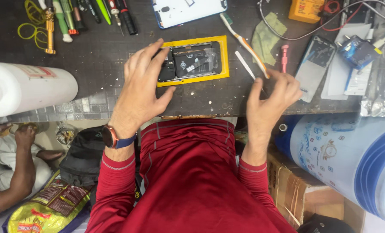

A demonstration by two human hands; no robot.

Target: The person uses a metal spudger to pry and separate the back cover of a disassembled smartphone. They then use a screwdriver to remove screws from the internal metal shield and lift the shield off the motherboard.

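Head view, looking down on a dark workbench [97, 60]. Centre: opened phone [190, 61], back cover off, internals & a metal shield exposed, lying flat in a yellow frame [224, 56] near the bench's front edge. Left hand [140, 88]: fingers spread wide, palm down, fingertips resting on the phone's left end, thumb splayed toward the bench edge; holds nothing; wrist carries a watch [110, 136] w/ blue strap. Right hand [272, 97]: blurred, fingers part-curled, just right of the phone & apart from it; fingertips sit at the lower end of a toothbrush [243, 43] w/ white-orange handle, which lies diagonally across the bench; whether the hand grips it cannot be told. Thin white stick tool [244, 64] lies betw. phone & toothbrush, untouched. Further right: pink pen-shaped tool [284, 58], a second phone shell [316, 67] tilted against papers, a greenish cloth [268, 36]. Top edge: row of screwdrivers [89, 15], yellow rubber bands [31, 23], white back panel [188, 11], yellow meter [305, 9] w/ leads. Left: white roll [24, 88] on its side. Below bench: person's red long-sleeve shirt [188, 181], black bag [82, 155], cardboard box [300, 194], large blue-white container [343, 151]. Lower left: another person's arm [22, 168], well apart from the work.
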